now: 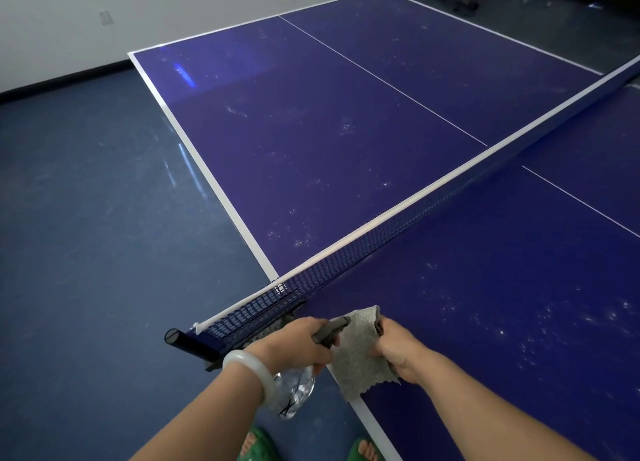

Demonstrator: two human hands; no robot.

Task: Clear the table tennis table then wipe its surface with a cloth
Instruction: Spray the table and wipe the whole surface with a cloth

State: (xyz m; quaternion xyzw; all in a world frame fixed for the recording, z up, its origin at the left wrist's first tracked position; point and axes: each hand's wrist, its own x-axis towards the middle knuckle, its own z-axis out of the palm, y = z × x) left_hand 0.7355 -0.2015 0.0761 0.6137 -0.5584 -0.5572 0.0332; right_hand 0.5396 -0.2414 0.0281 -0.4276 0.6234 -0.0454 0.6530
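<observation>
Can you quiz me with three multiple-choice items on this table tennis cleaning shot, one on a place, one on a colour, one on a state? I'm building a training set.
1. Where is the spray bottle?
A. On the floor
B. In the left hand
C. On the table's far half

2. What colour is the cloth?
A. Grey
B. Red
C. Yellow

3. What state is the table tennis table surface in?
A. Covered with paddles
B. Speckled with droplets or marks
C. Folded up

Answers: B, its fingers curl round the trigger head; A, the cloth held by the right hand is grey; B, pale specks dot both halves.
</observation>
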